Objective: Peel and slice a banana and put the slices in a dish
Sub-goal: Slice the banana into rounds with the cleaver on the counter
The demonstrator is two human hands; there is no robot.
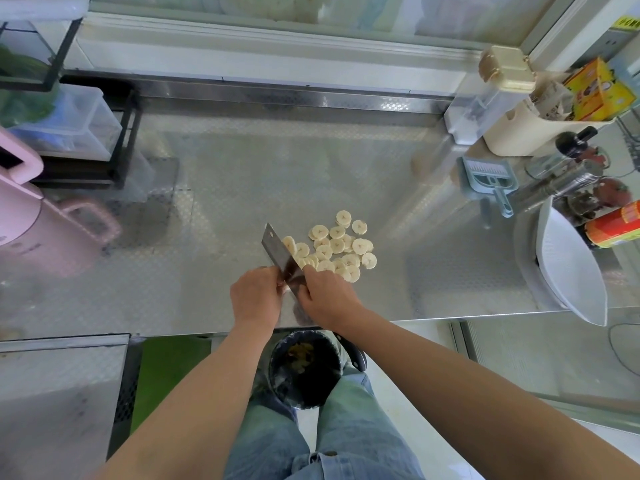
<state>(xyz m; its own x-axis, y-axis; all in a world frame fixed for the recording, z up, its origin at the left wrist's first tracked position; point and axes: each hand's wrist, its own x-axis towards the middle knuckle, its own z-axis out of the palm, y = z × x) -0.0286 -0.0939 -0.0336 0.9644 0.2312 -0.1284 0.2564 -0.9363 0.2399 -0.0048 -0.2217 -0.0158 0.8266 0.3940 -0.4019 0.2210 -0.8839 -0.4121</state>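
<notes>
Banana slices [337, 247] lay heaped on the steel counter [242, 188] as we worked at its near edge, both hands meeting at a cleaver [278, 252]. Our right hand [323, 294] was closed around the handle, the dark blade slanting up and to the left, its flat touching the nearest slices on the pile's left side. Our left hand [256, 296] curled in against the blade's near end, fingers bent; whether it pinched anything there we could not tell. The dish [571, 268], white and tilted, stood well apart at the counter's right end with no slices showing in it. Below the counter's edge, between our knees, sat a bin [304, 362] with yellowish scraps inside. A pink kettle [41, 223] stood at far left.
</notes>
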